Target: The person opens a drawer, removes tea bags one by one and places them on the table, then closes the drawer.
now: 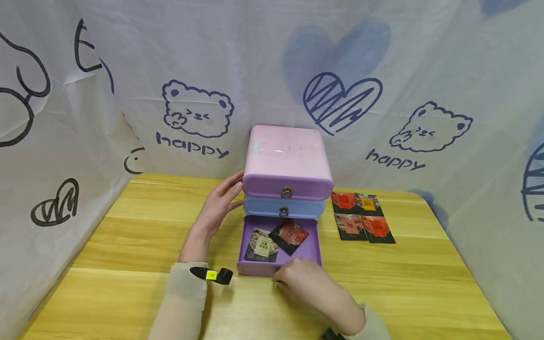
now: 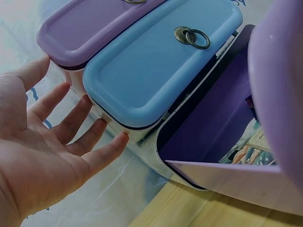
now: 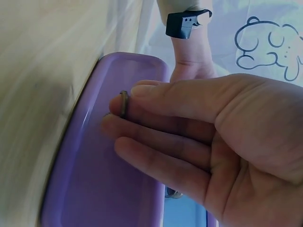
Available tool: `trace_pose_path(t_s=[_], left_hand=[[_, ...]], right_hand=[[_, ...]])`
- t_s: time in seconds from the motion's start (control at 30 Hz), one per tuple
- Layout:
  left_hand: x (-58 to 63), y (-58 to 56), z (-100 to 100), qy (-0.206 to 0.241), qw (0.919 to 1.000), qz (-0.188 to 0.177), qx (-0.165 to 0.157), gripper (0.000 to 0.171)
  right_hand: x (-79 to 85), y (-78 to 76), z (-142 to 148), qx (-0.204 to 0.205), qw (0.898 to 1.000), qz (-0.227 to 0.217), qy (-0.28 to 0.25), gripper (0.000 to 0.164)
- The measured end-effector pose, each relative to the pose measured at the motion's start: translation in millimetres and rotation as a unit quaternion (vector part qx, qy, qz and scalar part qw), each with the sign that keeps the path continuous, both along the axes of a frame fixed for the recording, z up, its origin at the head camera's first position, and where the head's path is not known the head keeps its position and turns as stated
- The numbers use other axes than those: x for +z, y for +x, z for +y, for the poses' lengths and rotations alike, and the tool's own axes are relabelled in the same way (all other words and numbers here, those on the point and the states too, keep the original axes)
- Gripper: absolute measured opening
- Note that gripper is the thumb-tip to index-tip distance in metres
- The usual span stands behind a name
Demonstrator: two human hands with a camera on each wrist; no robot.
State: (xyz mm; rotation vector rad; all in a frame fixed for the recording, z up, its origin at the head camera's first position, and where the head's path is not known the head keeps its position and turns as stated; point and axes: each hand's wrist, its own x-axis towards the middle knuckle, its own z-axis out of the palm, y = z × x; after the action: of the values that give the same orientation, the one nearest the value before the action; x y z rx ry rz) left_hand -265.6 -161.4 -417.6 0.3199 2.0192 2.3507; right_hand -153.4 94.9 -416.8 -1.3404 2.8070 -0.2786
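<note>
A small drawer cabinet (image 1: 286, 146) stands against the back cloth, its bottom purple drawer (image 1: 315, 245) pulled out. Inside the drawer lie a pale-labelled packet (image 1: 262, 245) and a red-labelled packet (image 1: 292, 235). My left hand (image 1: 216, 205) rests its fingertips along the cabinet's left side, fingers spread and fairly straight, as the left wrist view shows. At the drawer's front, my right hand (image 1: 306, 283) pinches the metal ring pull (image 3: 124, 104) between thumb and fingers. The blue middle drawer (image 2: 156, 71) and the top purple drawer (image 2: 90, 28) are closed.
Several seasoning-like packets (image 1: 351, 226) lie in a block on the wooden table (image 1: 140, 236), right of the cabinet. A white cloth (image 1: 263, 61) with bear and heart drawings hangs behind and at the sides.
</note>
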Motion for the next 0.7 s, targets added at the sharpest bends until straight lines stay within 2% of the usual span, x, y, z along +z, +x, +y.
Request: trace_pose_path(t_s=[0.23, 0.4, 0.5, 0.63, 0.7], left_hand=[[-0.7, -0.9, 0, 0.0, 1.0, 0.001, -0.001, 0.055], [-1.1, -1.3, 0, -0.004, 1.0, 0.001, 0.0, 0.055], [-1.0, -1.2, 0, -0.004, 1.0, 0.001, 0.001, 0.055], [-0.4, -1.2, 0, -0.001, 1.0, 0.0, 0.001, 0.055], [-0.2, -1.5, 0, 0.0, 1.0, 0.0, 0.0, 0.055]], right_hand=[[-1.1, 1.1, 1, -0.005, 0.999, -0.035, 0.032, 0.014], [0.2, 1.7, 1, -0.003, 0.998, -0.044, 0.043, 0.012], [3.3, 1.0, 3, 0.007, 0.999, -0.043, 0.032, 0.015], [9.9, -0.9, 8, 0.021, 0.999, -0.045, -0.002, 0.006], [13.3, -2.2, 11, 0.025, 0.998, -0.051, -0.023, 0.009]])
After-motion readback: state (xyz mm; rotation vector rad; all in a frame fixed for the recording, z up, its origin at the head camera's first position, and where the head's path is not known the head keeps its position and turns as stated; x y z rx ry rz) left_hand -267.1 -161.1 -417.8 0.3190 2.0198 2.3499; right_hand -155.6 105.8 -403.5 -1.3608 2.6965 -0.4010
